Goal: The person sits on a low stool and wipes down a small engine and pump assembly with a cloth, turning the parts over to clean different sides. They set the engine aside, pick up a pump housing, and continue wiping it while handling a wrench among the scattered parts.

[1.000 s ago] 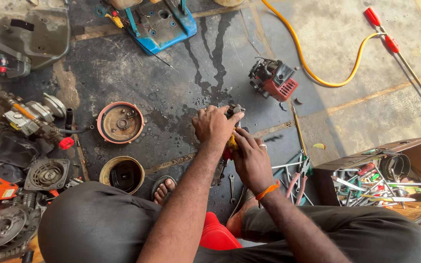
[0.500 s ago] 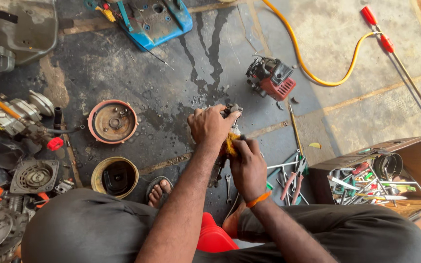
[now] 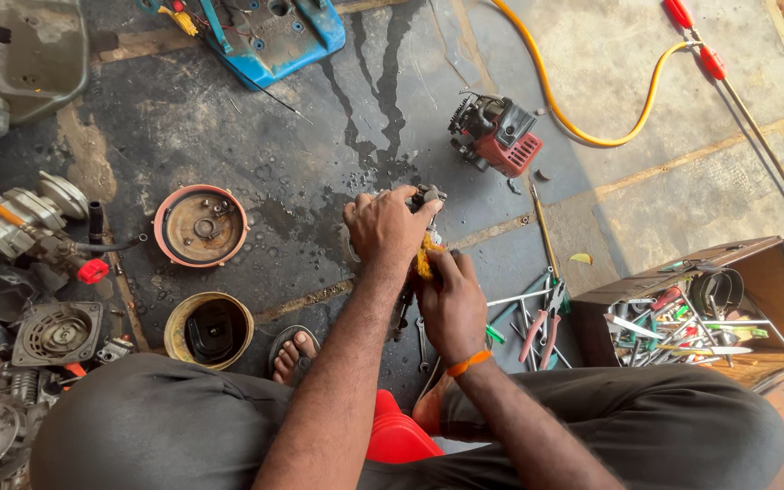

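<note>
My left hand [image 3: 385, 227] grips a small dark metal engine part [image 3: 426, 197] from above, holding it over the stained concrete floor. Just below it, my right hand [image 3: 451, 304] is closed around a yellow-handled tool [image 3: 424, 259] that points up into that part. An orange band sits on my right wrist. Both hands are held close together in front of my knees. Most of the tool's shaft is hidden by my fingers.
A red small engine [image 3: 496, 136] lies beyond the hands. Pliers and wrenches [image 3: 537, 327] are scattered to the right, beside a wooden toolbox [image 3: 710, 308]. A round orange-rimmed cover [image 3: 200, 225], a tin [image 3: 209, 328] and engine parts [image 3: 20, 218] lie left. A yellow hose [image 3: 583, 100] curves at the back.
Both hands stay on the part and tool, with small shifts of grip. The camera view has drifted slightly.
</note>
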